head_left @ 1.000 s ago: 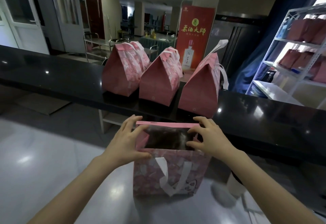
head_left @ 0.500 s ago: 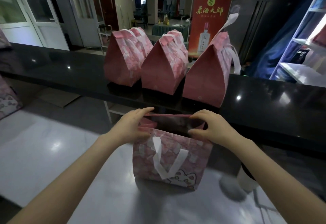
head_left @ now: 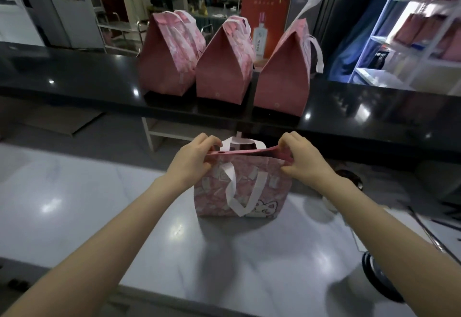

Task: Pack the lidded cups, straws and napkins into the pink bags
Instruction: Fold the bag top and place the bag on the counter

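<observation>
One pink bag [head_left: 240,191]: left hand [head_left: 192,160], right hand [head_left: 303,163] pinch its top.

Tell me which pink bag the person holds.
The nearest bag, on the white table: the left hand and right hand pinch its top edge. The other three bags stand on the black counter.

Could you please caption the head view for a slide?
Left hand and right hand pinch the pink bag at its top; three closed bags stand on the black counter behind.

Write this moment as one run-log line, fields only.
bag: upright, top nearly closed | left hand: pinches top edge | right hand: pinches top edge | counter: three closed bags
</observation>
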Demonstrator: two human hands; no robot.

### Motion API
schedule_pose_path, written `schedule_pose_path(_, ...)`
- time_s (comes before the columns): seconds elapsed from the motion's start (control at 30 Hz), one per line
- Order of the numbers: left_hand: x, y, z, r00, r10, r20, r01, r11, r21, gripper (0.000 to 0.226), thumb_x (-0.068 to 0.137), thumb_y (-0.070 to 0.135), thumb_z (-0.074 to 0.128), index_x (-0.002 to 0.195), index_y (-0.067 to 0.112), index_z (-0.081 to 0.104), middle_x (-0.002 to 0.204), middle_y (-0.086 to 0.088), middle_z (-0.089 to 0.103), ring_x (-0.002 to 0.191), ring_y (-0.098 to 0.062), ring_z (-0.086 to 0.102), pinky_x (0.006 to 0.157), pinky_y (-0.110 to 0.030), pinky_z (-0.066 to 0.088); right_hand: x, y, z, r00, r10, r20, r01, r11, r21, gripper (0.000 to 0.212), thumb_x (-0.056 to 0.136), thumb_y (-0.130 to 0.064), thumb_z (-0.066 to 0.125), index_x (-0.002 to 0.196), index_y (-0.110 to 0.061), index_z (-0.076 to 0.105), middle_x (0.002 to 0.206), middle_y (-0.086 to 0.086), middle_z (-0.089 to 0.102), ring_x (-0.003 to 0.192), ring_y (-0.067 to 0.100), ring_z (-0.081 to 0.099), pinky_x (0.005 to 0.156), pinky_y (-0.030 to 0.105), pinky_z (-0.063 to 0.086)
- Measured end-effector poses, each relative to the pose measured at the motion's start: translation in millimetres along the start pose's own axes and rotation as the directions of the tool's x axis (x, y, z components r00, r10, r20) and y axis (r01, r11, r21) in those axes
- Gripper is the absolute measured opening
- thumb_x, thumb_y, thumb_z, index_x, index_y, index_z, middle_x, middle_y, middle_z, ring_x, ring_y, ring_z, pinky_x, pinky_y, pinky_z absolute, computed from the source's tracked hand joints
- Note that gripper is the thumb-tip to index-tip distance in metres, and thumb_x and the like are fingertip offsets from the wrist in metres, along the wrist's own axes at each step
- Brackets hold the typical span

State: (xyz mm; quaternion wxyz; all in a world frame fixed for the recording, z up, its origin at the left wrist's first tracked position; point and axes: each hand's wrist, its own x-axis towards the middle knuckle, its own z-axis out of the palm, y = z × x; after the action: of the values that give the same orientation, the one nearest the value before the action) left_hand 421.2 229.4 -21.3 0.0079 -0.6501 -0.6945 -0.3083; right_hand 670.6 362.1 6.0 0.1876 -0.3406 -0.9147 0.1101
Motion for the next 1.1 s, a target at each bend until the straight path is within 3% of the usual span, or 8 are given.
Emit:
schedule_pose_path(0.13, -4.6, -2.8, 2.1, 0.999, 0.006, -0.033, -0.007, 1.0, -0.015, 0.031, 0.081, -0.002, 0.066, 0.102, 0.016, 0.052, 0.104, 0.002, 0.054, 0.09, -0.02, 0.061, 0.074, -0.041, 0.056, -3.5, -7.6, 10.9, 0.991, 0.045, -0.123, -0.044, 0.999, 0.008, 0.036, 0.073, -0.005, 0.068, 0.078, -0.023, 0.038, 0.082, -0.007, 0.045, 0.074, 0.018, 0.048, 0.059, 0.033, 0.044)
schedule_pose_path(0.3, -2.4, -7.2, 5.9, 1.0, -0.017, -0.018, 0.017, 1.0, -0.014, 0.029, 0.083, -0.005, 0.064, 0.097, 0.016, 0.051, 0.105, -0.002, 0.063, 0.096, -0.021, 0.062, 0.077, -0.042, 0.057, -3.3, -6.9, 13.4, 0.981, 0.098, -0.166, -0.096, 0.995, 0.016, 0.038, 0.072, 0.001, 0.067, 0.083, -0.021, 0.039, 0.084, -0.003, 0.05, 0.074, 0.02, 0.05, 0.062, 0.04, 0.049)
schedule_pose_path(0.47, 7.5, -11.9, 3.5, 1.0, 0.001, 0.004, -0.001, 1.0, -0.021, 0.03, 0.08, -0.011, 0.06, 0.091, 0.016, 0.053, 0.093, 0.006, 0.058, 0.088, -0.02, 0.059, 0.072, -0.035, 0.052, -1.7, 1.3, 14.4, 0.982, 0.114, -0.15, -0.113, 0.994, 0.012, 0.03, 0.072, 0.005, 0.065, 0.084, -0.017, 0.048, 0.085, -0.001, 0.055, 0.081, 0.019, 0.05, 0.069, 0.04, 0.048)
schedule_pose_path(0.63, 14.5, -16.7, 1.4, 0.997, 0.019, 0.078, -0.021, 0.999, 0.026, 0.027, 0.081, -0.012, 0.053, 0.093, 0.012, 0.059, 0.094, -0.002, 0.061, 0.087, -0.022, 0.057, 0.077, -0.039, 0.05, 1.0, 5.0, 17.6, 0.991, 0.037, -0.131, -0.044, 0.998, -0.049, 0.022, 0.076, 0.0, 0.07, 0.082, -0.014, 0.055, 0.087, -0.001, 0.057, 0.085, 0.017, 0.049, 0.071, 0.034, 0.047)
schedule_pose_path(0.9, 17.1, -22.4, -2.4, 0.996, 0.049, 0.078, -0.054, 0.996, 0.075, 0.015, 0.087, 0.011, 0.063, 0.1, 0.013, 0.069, 0.099, 0.0, 0.067, 0.088, -0.019, 0.062, 0.082, -0.033, 0.053, 7.1, 11.1, 11.4, 0.997, -0.031, -0.076, 0.022, 0.994, -0.11, 0.011, 0.088, -0.02, 0.067, 0.097, -0.016, 0.07, 0.103, -0.005, 0.066, 0.095, 0.014, 0.056, 0.082, 0.027, 0.044)
schedule_pose_path(1.1, 20.6, -17.5, 6.4, 0.998, -0.055, -0.015, 0.055, 0.998, 0.004, 0.021, 0.085, 0.0, 0.062, 0.096, 0.014, 0.051, 0.085, -0.005, 0.069, 0.079, -0.025, 0.064, 0.072, -0.037, 0.054, 18.4, 6.1, 1.5, 0.992, 0.116, -0.044, -0.113, 0.991, 0.067, 0.026, 0.08, -0.005, 0.072, 0.094, -0.021, 0.056, 0.084, -0.003, 0.066, 0.08, 0.015, 0.064, 0.075, 0.033, 0.055)
